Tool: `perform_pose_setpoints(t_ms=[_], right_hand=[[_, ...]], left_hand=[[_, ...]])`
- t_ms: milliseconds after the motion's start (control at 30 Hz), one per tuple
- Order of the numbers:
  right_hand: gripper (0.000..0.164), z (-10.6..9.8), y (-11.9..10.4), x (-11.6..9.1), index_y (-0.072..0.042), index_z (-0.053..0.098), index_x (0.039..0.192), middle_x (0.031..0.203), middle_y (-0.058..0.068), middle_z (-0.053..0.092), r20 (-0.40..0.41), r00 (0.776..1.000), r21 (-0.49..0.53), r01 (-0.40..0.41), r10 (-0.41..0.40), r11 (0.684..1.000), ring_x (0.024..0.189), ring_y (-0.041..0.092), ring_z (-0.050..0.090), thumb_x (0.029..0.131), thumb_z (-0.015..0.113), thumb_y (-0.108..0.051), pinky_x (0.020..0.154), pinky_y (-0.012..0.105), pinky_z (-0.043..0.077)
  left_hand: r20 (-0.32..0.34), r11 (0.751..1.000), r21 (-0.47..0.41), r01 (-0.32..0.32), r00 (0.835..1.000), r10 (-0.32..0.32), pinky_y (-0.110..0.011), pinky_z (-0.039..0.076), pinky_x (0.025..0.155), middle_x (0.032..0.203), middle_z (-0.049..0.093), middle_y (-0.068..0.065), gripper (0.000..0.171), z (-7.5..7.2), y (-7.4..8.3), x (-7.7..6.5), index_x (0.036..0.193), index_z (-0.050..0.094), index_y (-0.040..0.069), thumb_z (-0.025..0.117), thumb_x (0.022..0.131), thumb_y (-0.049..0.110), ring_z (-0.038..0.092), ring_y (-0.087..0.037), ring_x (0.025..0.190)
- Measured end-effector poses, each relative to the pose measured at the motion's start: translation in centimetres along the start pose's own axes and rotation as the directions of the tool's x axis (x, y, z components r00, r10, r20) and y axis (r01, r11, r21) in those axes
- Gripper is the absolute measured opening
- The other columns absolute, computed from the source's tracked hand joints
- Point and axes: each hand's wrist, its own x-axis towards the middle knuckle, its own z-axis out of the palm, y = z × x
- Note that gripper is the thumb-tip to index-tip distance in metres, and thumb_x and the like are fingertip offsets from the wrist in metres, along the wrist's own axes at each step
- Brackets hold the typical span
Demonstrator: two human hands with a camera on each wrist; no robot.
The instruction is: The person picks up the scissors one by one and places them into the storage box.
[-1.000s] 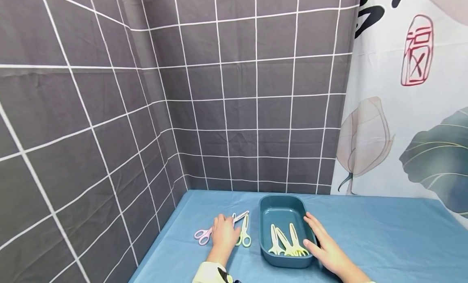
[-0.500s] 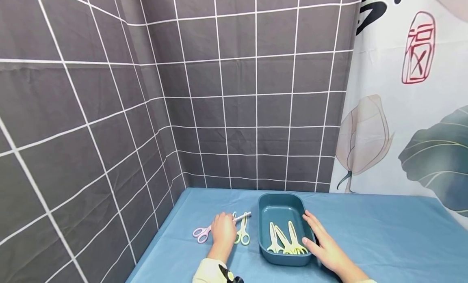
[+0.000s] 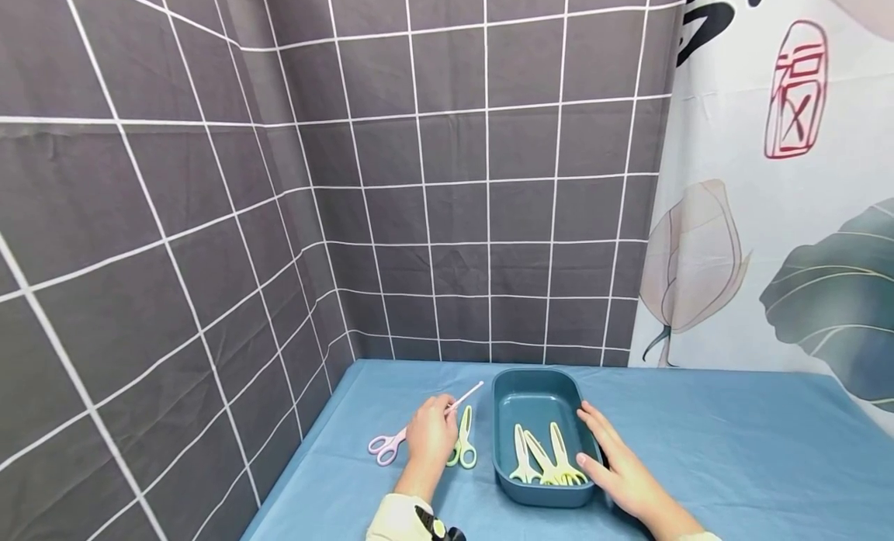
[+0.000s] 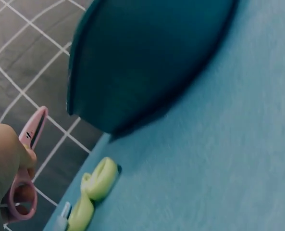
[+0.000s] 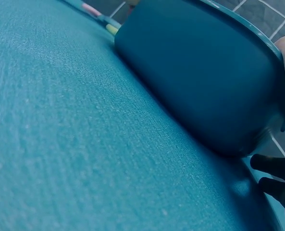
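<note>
In the head view my left hand [image 3: 431,432] grips pink scissors [image 3: 464,397], whose slim end points up to the right. The left wrist view shows these scissors [image 4: 34,127] with a handle loop below the fingers. Left of that hand, the handles of another pair of pink scissors [image 3: 386,449] lie on the cloth, the rest hidden. Yellow-green scissors [image 3: 466,440] rest between the left hand and a dark blue-green tray [image 3: 545,496]. Several pale yellow-green scissors [image 3: 552,463] sit in the tray's near end. My right hand [image 3: 628,471] rests against the tray's right rim, fingers extended.
A blue cloth [image 3: 733,448] covers the table. Dark grey gridded cloth [image 3: 454,215] hangs behind and to the left. At the right hangs a white printed curtain [image 3: 712,293].
The left hand has lifted slightly with the pink scissors, whose slim end now points higher up to the right. The right hand, the tray and the scissors in it have stayed in place.
</note>
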Motion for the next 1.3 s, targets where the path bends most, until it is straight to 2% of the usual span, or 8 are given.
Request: perform_pose_setpoints(t_ms=[133,233,433,567,800,933,1033,1300], right_hand=[[0.063,0.1,-0.1,0.0,-0.019,0.029,0.143,0.148,0.011,0.023,0.004,1.000,0.003,-0.007,0.007,1.000,0.135,0.020,0.020,0.088,0.060,-0.018,0.093,0.002,0.010],[0.062,0.1,-0.2,0.0,-0.019,0.029,0.143,0.148,0.011,0.022,0.009,1.000,0.013,-0.010,0.010,1.000,0.134,0.022,0.020,0.088,0.059,-0.018,0.093,0.002,0.010],[0.062,0.1,-0.1,0.0,-0.019,0.029,0.143,0.149,0.010,0.022,0.006,1.000,0.012,-0.007,0.007,1.000,0.135,0.018,0.019,0.088,0.059,-0.018,0.093,0.002,0.011],[0.063,0.0,-0.1,0.1,-0.018,0.029,0.143,0.148,0.011,0.023,-0.002,1.000,0.001,0.016,-0.016,1.000,0.134,0.016,0.019,0.087,0.060,-0.017,0.094,0.003,0.011],[0.063,0.0,-0.2,0.2,-0.018,0.029,0.143,0.148,0.013,0.023,0.001,1.000,-0.006,0.028,-0.027,1.000,0.134,0.021,0.021,0.087,0.060,-0.016,0.093,0.003,0.010],[0.063,-0.1,-0.3,0.2,-0.019,0.030,0.143,0.148,0.012,0.023,-0.002,1.000,-0.005,0.021,-0.021,1.000,0.133,0.024,0.022,0.087,0.060,-0.017,0.093,0.002,0.011],[0.062,0.1,-0.2,0.2,-0.019,0.030,0.142,0.148,0.011,0.023,0.004,1.000,-0.003,0.009,-0.009,1.000,0.133,0.025,0.022,0.088,0.059,-0.018,0.093,0.002,0.011],[0.061,0.2,-0.1,0.1,-0.021,0.030,0.142,0.149,0.009,0.021,0.011,1.000,0.002,-0.014,0.014,1.000,0.134,0.023,0.020,0.088,0.058,-0.019,0.091,0.001,0.010]], left_hand=[[-0.020,0.989,-0.144,0.023,0.999,-0.026,-0.033,0.044,0.055,0.074,0.059,0.009,0.008,-0.2,0.6,0.2,0.083,0.065,0.022,0.069,0.076,0.020,0.058,-0.015,0.066],[0.020,0.954,-0.288,0.086,0.996,-0.084,-0.028,0.044,0.056,0.073,0.059,0.011,0.005,-0.4,1.2,0.4,0.081,0.065,0.021,0.068,0.078,0.021,0.055,-0.008,0.063],[0.170,0.774,-0.582,0.250,0.968,-0.184,-0.023,0.047,0.057,0.073,0.060,0.005,0.003,-1.0,3.3,0.6,0.081,0.064,0.013,0.067,0.079,0.014,0.059,-0.006,0.060],[0.220,0.656,-0.696,0.292,0.956,-0.192,-0.023,0.048,0.050,0.074,0.060,-0.001,0.007,-1.1,4.7,0.6,0.084,0.061,0.007,0.065,0.079,0.005,0.063,-0.013,0.058],[0.282,0.579,-0.738,0.348,0.938,-0.203,-0.022,0.046,0.050,0.076,0.059,-0.001,0.013,-1.1,6.6,0.4,0.089,0.057,0.007,0.066,0.079,0.006,0.063,-0.014,0.058],[0.339,0.467,-0.800,0.377,0.926,-0.165,-0.021,0.045,0.046,0.079,0.059,-0.009,0.021,-2.2,7.9,0.3,0.100,0.053,0.002,0.063,0.081,0.002,0.064,-0.023,0.059],[0.363,0.437,-0.811,0.389,0.920,-0.145,-0.019,0.042,0.043,0.080,0.058,-0.013,0.026,-3.3,8.8,0.3,0.106,0.051,-0.001,0.061,0.082,-0.002,0.062,-0.025,0.059],[0.385,0.504,-0.773,0.386,0.916,-0.111,-0.020,0.046,0.049,0.081,0.065,-0.005,0.019,-1.0,9.1,0.1,0.103,0.058,0.003,0.061,0.083,0.003,0.063,-0.015,0.067]])
